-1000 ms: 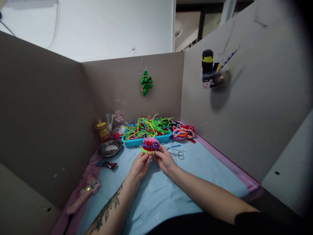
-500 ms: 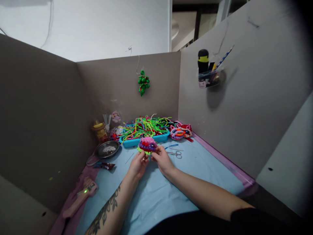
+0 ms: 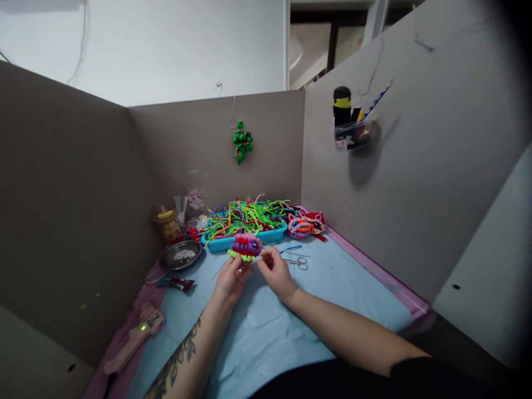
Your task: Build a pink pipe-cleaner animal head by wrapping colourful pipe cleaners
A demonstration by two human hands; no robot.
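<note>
My left hand (image 3: 233,280) holds a small fuzzy pipe-cleaner craft (image 3: 246,247) by its lower edge, the fingers closed on it. The craft has a pink top, purple and red rows with a dark bead-like spot, and a lime green edge. Beside its right end my right hand (image 3: 275,272) has its fingertips drawn together. Whatever those fingers pinch is too small to make out. Behind the craft stands a blue tray (image 3: 220,244) heaped with pipe cleaners (image 3: 249,215). Scissors (image 3: 300,262) lie just past my right hand.
To the left are a metal dish (image 3: 181,255) with small white bits, a dark red packet (image 3: 181,284) and a pink glue gun (image 3: 139,338) with a lit green light. Finished pipe-cleaner pieces (image 3: 303,224) sit at the back right. Grey panels (image 3: 216,144) enclose the table.
The craft has shifted a little left and tilted in my left hand. My right fingertips have come off its lower right edge and now sit beside it.
</note>
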